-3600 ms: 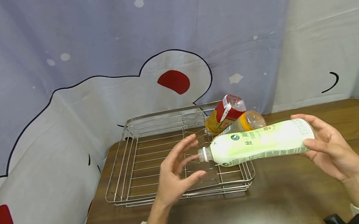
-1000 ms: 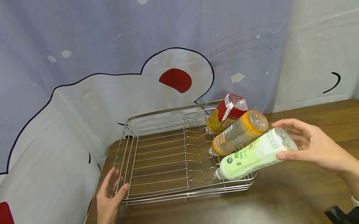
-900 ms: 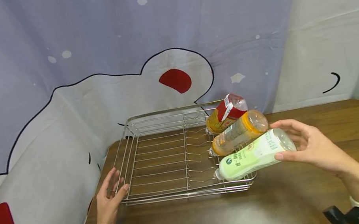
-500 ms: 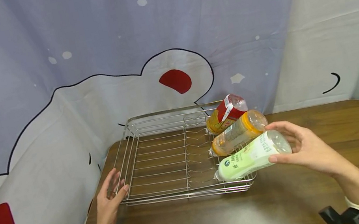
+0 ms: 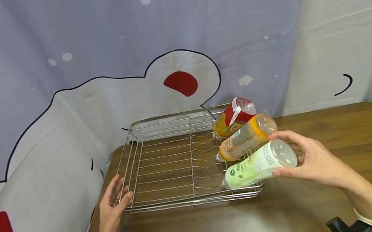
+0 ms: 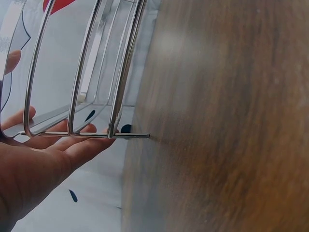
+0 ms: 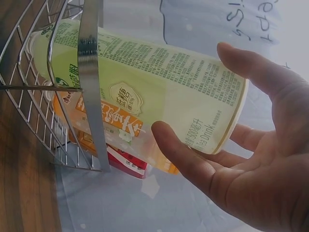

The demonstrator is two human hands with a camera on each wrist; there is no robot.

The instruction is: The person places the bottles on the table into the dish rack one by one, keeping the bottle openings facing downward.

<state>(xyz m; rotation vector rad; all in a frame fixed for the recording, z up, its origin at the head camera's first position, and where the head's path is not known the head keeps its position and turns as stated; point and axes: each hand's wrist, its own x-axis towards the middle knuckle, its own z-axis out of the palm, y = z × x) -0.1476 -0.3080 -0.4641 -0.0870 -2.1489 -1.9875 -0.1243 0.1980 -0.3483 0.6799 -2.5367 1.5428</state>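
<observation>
In the head view, my right hand [image 5: 309, 158] holds a green-and-white drink bottle [image 5: 254, 166] by its base, thumb in front and fingers on the far side. The bottle leans over the right rim of a wire rack [image 5: 170, 197], its neck low inside. The right wrist view shows the bottle [image 7: 130, 82] against the rack's flat metal rim [image 7: 89, 58], with the right hand [image 7: 256, 145] around its base end. My left hand [image 5: 110, 208] holds the rack's front left corner. In the left wrist view, the fingers of the left hand [image 6: 48, 159] lie along its wires.
Behind the green bottle, an orange-banded clear bottle [image 5: 246, 138] and a red-and-yellow labelled bottle [image 5: 235, 117] lean on the same right rim. The rack stands on a brown wooden table [image 5: 227, 224]. A patterned curtain [image 5: 102, 43] hangs close behind it.
Earlier the green bottle was level above the rack, the left hand by its neck. Now it leans in the rack, its base slightly lower and further left. The left hand has moved to the rack's corner.
</observation>
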